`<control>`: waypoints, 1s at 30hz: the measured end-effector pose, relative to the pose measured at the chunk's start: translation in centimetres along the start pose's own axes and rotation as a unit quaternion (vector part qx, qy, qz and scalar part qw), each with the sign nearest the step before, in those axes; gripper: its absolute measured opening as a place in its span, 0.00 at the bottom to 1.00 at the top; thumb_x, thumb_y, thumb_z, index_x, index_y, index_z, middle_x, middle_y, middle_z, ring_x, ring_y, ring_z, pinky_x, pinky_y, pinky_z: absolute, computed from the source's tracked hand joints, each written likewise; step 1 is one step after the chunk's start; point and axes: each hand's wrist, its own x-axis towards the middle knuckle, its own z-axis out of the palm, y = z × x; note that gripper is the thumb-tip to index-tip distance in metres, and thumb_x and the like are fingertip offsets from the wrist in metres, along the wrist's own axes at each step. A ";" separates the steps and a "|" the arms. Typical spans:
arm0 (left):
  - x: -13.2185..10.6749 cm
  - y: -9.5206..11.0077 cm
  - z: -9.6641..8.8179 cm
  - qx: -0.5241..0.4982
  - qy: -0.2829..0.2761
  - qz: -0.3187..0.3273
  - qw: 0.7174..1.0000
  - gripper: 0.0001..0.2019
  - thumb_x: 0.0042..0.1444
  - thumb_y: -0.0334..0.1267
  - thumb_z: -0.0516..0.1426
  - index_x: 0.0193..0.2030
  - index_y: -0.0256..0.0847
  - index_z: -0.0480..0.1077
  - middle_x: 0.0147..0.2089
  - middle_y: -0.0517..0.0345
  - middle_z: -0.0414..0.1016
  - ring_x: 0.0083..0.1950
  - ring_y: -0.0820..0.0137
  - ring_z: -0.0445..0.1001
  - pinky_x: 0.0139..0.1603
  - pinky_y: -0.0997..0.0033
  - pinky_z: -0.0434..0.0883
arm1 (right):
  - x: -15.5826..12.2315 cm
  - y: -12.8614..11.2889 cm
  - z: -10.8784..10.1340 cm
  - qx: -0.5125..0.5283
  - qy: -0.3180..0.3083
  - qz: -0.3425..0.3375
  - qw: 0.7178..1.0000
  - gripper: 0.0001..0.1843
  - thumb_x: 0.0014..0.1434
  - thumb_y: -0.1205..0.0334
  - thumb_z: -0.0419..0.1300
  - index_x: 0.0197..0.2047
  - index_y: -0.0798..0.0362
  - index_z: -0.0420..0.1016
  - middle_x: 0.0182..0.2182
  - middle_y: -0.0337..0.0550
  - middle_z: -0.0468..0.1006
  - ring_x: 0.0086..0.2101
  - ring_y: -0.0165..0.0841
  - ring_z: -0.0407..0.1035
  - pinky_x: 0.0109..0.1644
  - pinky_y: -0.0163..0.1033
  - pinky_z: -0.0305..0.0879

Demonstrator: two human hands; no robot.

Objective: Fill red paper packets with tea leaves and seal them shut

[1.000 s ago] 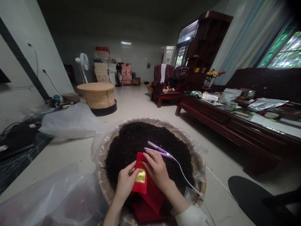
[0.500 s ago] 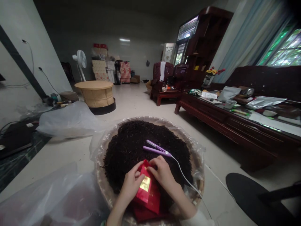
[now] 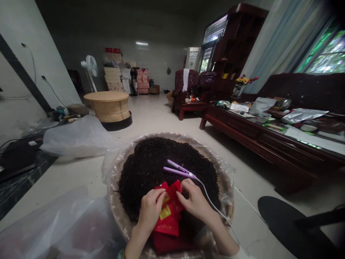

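Observation:
Both my hands hold a small red pouch [image 3: 169,212] with a gold label at its top edge, over the near side of a round basket [image 3: 118,208] lined with clear plastic and heaped with dark loose tea leaves [image 3: 151,162]. My left hand [image 3: 150,210] pinches the pouch's left top corner and my right hand [image 3: 194,201] pinches the right one, pulling the mouth apart. More red pouches [image 3: 167,242] lie stacked beneath. A purple clamp tool [image 3: 178,169] with a white cord [image 3: 215,208] rests on the leaves just beyond my right hand.
Clear plastic bags [image 3: 78,136] lie on the floor at left and near left [image 3: 54,230]. A round wooden drum table [image 3: 107,106] and a white fan [image 3: 90,68] stand farther back. A long dark wooden table [image 3: 258,140] with foil bags runs along the right. A black round object [image 3: 285,223] sits near right.
The red pouch came down from upright to low over the basket's near edge. Both hands shifted to its top corners and spread the mouth open. The view tilted slightly.

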 end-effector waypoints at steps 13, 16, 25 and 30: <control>0.4 -0.3 -1.6 -0.081 0.064 -0.102 0.989 0.11 0.54 0.43 0.55 0.35 0.43 0.78 0.35 0.56 0.82 0.36 0.66 0.79 0.40 0.70 0.75 | 0.5 -0.5 1.5 0.314 -0.083 0.062 0.944 0.14 0.57 0.54 0.59 0.41 0.55 0.74 0.36 0.44 0.78 0.36 0.35 0.71 0.44 0.40 0.66; 0.5 -0.5 -2.2 -0.073 0.058 -0.092 0.991 0.12 0.55 0.43 0.54 0.30 0.42 0.77 0.29 0.58 0.80 0.29 0.68 0.77 0.32 0.74 0.73 | 0.7 -0.8 1.6 0.409 -0.214 0.096 0.882 0.23 0.50 0.48 0.65 0.42 0.57 0.75 0.35 0.44 0.79 0.37 0.36 0.72 0.45 0.42 0.67; 1.1 -1.8 -3.0 -0.036 0.136 -0.117 0.983 0.16 0.59 0.46 0.48 0.39 0.41 0.74 0.37 0.54 0.81 0.37 0.66 0.78 0.37 0.72 0.73 | 1.7 -1.8 2.6 0.419 -0.211 0.125 0.874 0.29 0.56 0.38 0.54 0.46 0.53 0.76 0.38 0.45 0.79 0.40 0.38 0.73 0.53 0.49 0.64; 1.7 -2.7 -3.6 0.017 0.137 -0.109 0.984 0.19 0.63 0.45 0.43 0.40 0.41 0.73 0.35 0.54 0.80 0.35 0.68 0.78 0.36 0.72 0.73 | 2.5 -2.0 3.5 0.486 -0.254 0.129 0.827 0.29 0.55 0.39 0.56 0.50 0.54 0.74 0.40 0.48 0.79 0.44 0.39 0.73 0.55 0.50 0.62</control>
